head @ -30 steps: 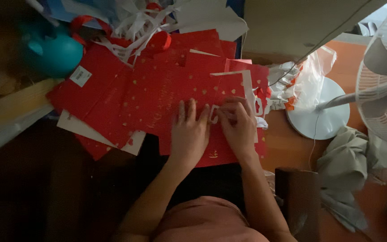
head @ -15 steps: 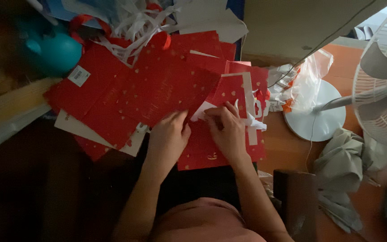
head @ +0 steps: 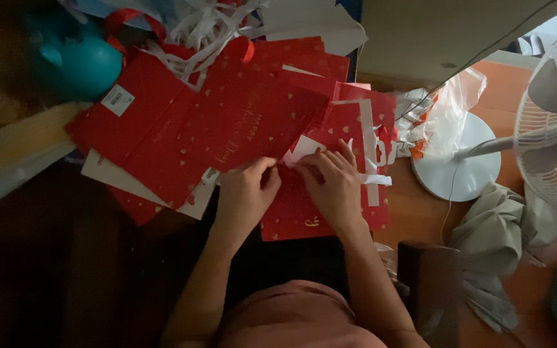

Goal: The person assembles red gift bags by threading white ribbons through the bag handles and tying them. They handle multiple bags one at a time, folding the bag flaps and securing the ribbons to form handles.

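A pile of flat red paper gift bags point(head: 227, 122) with small gold hearts lies spread across the dark table. My left hand point(head: 246, 193) pinches the lower edge of a large red bag in the pile. My right hand point(head: 333, 183) lies flat on a smaller red bag point(head: 320, 212) nearest me, fingers at a white folded paper edge point(head: 301, 149). White ribbon handles point(head: 372, 161) cross that bag to the right of my hand.
A teal round object point(head: 78, 61) sits at the far left. White ribbons point(head: 207, 26) are heaped at the back. A white fan point(head: 556, 129) with its round base point(head: 462, 161) stands on the right, by a clear plastic bag point(head: 446, 109) and grey cloth point(head: 498, 238).
Both hands have slid down and apart from the middle of the pile. The left hand went from flat to pinching a bag's edge; the right bag's white fold and ribbon are now exposed.
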The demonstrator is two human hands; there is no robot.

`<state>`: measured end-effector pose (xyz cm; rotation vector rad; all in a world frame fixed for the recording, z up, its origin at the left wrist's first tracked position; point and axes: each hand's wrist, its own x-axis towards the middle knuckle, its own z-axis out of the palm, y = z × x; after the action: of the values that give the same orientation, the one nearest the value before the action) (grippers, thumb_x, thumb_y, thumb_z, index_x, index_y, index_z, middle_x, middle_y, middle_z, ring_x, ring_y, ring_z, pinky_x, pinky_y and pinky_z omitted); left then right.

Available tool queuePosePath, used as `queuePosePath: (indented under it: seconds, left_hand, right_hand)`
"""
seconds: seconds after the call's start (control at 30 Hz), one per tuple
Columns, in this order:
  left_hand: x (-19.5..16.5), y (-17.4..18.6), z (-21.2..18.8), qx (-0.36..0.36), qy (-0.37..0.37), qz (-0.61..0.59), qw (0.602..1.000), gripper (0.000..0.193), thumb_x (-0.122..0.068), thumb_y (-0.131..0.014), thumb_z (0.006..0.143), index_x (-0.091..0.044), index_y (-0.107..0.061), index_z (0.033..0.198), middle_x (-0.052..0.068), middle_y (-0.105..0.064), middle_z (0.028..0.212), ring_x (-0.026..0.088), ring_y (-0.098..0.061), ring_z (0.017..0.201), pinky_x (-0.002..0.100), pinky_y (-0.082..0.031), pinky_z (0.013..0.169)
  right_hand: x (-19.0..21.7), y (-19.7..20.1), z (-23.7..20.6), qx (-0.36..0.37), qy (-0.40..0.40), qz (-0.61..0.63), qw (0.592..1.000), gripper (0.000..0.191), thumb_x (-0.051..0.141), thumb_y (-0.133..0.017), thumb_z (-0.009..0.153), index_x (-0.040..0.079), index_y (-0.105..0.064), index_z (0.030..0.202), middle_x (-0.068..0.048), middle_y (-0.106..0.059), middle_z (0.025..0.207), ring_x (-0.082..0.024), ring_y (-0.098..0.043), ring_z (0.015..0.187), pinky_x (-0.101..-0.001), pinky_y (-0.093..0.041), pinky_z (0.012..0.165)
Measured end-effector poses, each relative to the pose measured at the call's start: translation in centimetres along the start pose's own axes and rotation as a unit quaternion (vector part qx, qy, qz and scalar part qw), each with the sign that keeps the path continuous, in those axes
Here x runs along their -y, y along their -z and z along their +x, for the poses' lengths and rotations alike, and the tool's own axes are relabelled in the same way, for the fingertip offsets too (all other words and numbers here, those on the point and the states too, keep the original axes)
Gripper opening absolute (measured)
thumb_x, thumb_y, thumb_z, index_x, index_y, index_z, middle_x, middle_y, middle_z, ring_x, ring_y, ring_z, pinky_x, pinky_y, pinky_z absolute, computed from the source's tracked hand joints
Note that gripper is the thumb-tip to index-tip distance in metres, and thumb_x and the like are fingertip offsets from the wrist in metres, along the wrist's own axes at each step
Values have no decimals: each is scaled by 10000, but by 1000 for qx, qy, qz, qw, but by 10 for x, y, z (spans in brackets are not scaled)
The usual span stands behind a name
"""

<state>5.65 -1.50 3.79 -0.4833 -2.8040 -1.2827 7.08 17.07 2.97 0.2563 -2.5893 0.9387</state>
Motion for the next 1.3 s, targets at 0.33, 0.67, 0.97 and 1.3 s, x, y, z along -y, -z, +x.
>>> queuePosePath:
  seconds: [0.33, 0.67, 0.97, 1.3]
  left_hand:
    - [-3, -7, -8, -27, -51, 35, 998, 298, -83, -707, 917, 36, -713, 1190, 161, -751, 918, 242, -723, 731, 336, -586, 643]
    - [0, -26, 3, -60, -65, -4, 996, 168, -89, -686, 963, 9, -710, 1097, 145, -743, 1030, 246, -741, 865, 333, -607, 721]
    - [23, -28, 8, -36, 107, -144, 983, 181, -200, -464, 1121, -46, -548, 1165, 88, -719, 909, 138, -755, 750, 281, -609, 584]
    - [26, -30, 2, -25, 31, -185, 982, 451, -155, -710, 971, -20, -562, 1375, 172, -757, 1194, 218, -744, 1066, 345, -608, 872]
  right_hand:
    - [-5, -14, 5, -9, 27, -1, 1000, 118, 51, -799, 828, 69, -764, 939, -66, -761, 955, -277, -706, 962, -522, -418, 1153]
    - [-15, -10, -2, 18, 22, -14, 999, 160, 7, -764, 793, 27, -718, 945, -107, -702, 928, -322, -653, 944, -530, -440, 1167]
    - [-14, -10, -2, 13, 35, -1, 999, 148, 23, -781, 799, 33, -719, 933, -82, -722, 934, -290, -668, 944, -537, -441, 1160]
    - [-15, -11, -2, 28, 38, -2, 999, 159, 24, -783, 791, 37, -720, 937, -81, -724, 945, -295, -669, 938, -545, -435, 1157]
